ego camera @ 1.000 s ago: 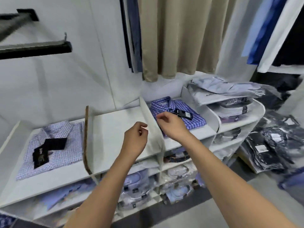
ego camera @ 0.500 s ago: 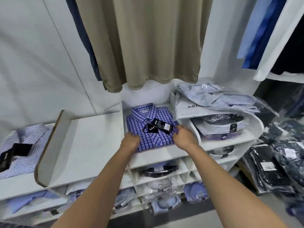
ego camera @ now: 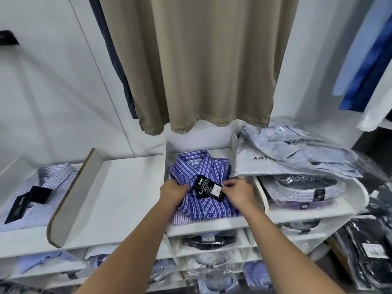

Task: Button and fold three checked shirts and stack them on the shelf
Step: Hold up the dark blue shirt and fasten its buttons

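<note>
A folded blue checked shirt (ego camera: 203,204) lies in the middle shelf compartment (ego camera: 212,227), on top of a paler purple checked shirt (ego camera: 180,218) whose edge shows beneath. A black hang tag (ego camera: 209,187) rests on its chest. My left hand (ego camera: 172,190) grips the shirt's left side near the collar. My right hand (ego camera: 238,190) pinches the tag's right edge and the shirt's right side. A light checked shirt (ego camera: 53,187) with black tags lies folded in the far-left compartment.
A bare compartment (ego camera: 118,194) lies between two upright dividers. Bagged shirts (ego camera: 292,155) pile up at the right, over stacked collars. A beige garment (ego camera: 201,60) hangs above. Lower shelves hold packaged shirts; dark bagged items (ego camera: 369,249) lie at the floor's right.
The view swung right and closer to the blue shirt. Both hands moved from beside the divider onto the shirt; they now hold its sides near the tag.
</note>
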